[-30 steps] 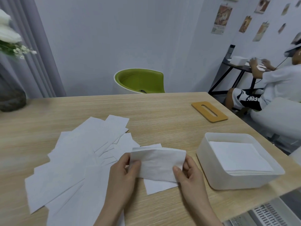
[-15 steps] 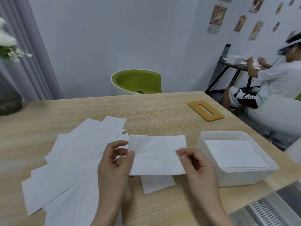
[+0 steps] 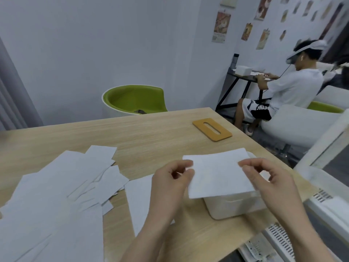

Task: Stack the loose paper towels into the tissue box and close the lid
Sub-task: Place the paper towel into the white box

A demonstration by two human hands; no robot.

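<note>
hands: left hand (image 3: 171,179) and right hand (image 3: 268,176) each pinch an edge of one flat white paper towel sheet (image 3: 219,174)
sheet: held over white plastic tissue box (image 3: 234,206), lower right of frame
loose pile of white paper towels (image 3: 56,190): lower left, on light wood table (image 3: 151,137)
tan wooden slotted lid (image 3: 211,129): off the box, right of centre

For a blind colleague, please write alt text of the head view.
Both hands, left and right, pinch one paper towel flat above the open white box. Loose towels lie left on the wooden table; the lid lies behind.
</note>
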